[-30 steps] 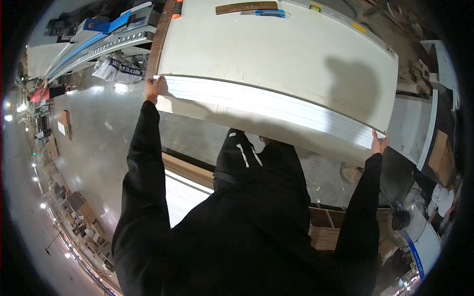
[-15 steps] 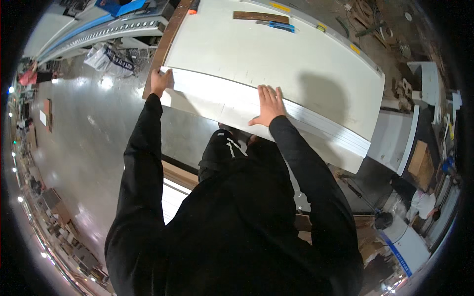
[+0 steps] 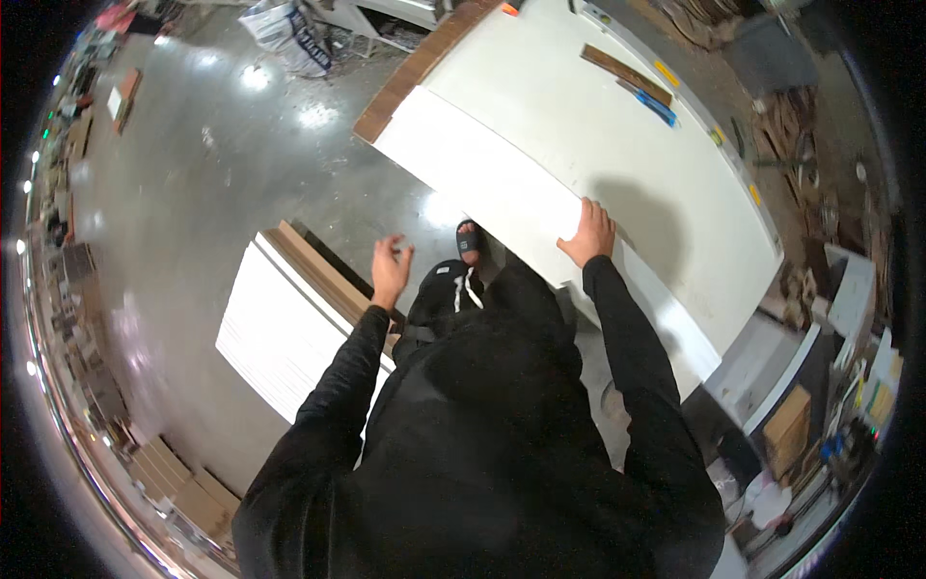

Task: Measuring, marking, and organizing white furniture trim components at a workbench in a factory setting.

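Observation:
A large white board lies flat on top of a stack of white sheets, filling the upper middle of the view. My right hand rests flat on the board's near edge, fingers spread. My left hand hangs free in the air to the left of the stack, fingers loosely curled and holding nothing. It is above a lower pile of white and brown panels on the floor. My dark sleeves and jacket fill the lower middle.
A brown strip and a blue tool lie on the board's far side. A wooden edge runs along the stack's left end. The shiny concrete floor spreads left. Clutter, boxes and machines crowd the right.
My left hand has let go of the board's left corner and moved down into the air. My right hand stays flat on the near edge. The view has swung left.

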`<state>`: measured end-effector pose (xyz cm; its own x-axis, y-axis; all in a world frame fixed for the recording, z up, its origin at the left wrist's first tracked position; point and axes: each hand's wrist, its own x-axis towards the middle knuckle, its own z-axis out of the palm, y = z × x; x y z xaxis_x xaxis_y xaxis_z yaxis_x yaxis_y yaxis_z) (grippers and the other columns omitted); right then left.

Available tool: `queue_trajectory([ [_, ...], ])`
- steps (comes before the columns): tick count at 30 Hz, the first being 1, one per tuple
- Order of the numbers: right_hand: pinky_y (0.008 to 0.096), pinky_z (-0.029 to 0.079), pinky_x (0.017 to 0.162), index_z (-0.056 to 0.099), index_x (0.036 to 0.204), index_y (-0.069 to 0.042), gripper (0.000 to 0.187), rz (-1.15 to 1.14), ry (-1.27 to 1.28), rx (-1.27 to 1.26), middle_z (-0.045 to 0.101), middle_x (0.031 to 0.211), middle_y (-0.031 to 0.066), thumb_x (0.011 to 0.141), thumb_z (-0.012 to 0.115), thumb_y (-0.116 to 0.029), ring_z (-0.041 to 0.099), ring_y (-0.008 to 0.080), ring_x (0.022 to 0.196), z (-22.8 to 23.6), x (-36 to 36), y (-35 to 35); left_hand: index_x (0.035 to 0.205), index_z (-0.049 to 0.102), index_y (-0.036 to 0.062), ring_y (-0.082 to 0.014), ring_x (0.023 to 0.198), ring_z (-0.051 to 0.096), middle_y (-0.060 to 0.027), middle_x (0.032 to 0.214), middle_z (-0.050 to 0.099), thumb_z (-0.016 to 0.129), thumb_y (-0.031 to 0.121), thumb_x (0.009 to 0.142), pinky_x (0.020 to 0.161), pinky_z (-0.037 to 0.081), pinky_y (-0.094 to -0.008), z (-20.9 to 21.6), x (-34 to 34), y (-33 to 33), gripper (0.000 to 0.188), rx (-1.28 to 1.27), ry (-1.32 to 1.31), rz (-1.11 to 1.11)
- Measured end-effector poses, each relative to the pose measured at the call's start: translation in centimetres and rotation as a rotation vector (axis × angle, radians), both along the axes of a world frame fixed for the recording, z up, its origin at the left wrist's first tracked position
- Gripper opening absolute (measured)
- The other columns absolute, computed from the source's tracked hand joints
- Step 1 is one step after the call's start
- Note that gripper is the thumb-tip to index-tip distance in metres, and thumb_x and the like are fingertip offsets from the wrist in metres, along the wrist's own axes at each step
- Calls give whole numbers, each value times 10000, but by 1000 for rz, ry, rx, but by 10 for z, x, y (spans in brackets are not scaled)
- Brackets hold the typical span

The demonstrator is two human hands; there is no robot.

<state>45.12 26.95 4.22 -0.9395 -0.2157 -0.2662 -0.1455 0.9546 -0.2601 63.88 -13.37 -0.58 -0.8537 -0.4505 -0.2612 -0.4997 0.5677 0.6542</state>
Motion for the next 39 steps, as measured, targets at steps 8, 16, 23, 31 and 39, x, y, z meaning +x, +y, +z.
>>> queue_trajectory([
  [8, 524, 436, 1075, 484, 1385, -33, 906, 157, -24, -76, 568, 1327, 189, 632, 902, -314, 538, 393, 1263, 20, 4, 10, 1581, 349, 19, -246, 1251, 606, -139, 1422, 556, 921, 265, 855, 1051, 518, -367, 17, -18, 166, 956, 1072, -196, -158],
  [16, 492, 509, 1027, 524, 1364, -12, 900, 401, -305, -426, 629, 1295, 210, 617, 912, -330, 621, 403, 1213, 101, 17, -81, 1514, 479, -68, -278, 1255, 640, -216, 1446, 612, 868, 93, 874, 1084, 514, -378, 25, -50, 220, 767, 1325, -108, -415],
  [23, 371, 513, 998, 523, 1339, 32, 829, 560, -664, -607, 655, 1200, 149, 653, 920, -209, 651, 254, 1141, 162, 45, -204, 1503, 497, -19, -258, 1409, 500, -143, 1489, 563, 918, 241, 822, 1182, 402, -406, 141, 19, 130, 843, 1092, 192, 95],
  [31, 370, 516, 990, 501, 1351, 73, 811, 1023, -778, -568, 645, 1185, 170, 714, 903, -229, 636, 243, 1113, 204, 155, -436, 1473, 511, -5, -237, 1299, 581, -112, 1361, 625, 907, 138, 779, 1104, 493, -392, 151, 127, -9, 812, 1152, 787, 685],
  [39, 578, 386, 1157, 342, 1585, 7, 1138, 1545, -660, -459, 497, 1432, 343, 786, 809, -656, 449, 477, 1399, 164, 324, -535, 1316, 612, -20, -216, 1147, 662, -88, 1221, 690, 760, 87, 856, 1013, 536, -368, 92, 307, -98, 495, 940, 1245, 1213],
])
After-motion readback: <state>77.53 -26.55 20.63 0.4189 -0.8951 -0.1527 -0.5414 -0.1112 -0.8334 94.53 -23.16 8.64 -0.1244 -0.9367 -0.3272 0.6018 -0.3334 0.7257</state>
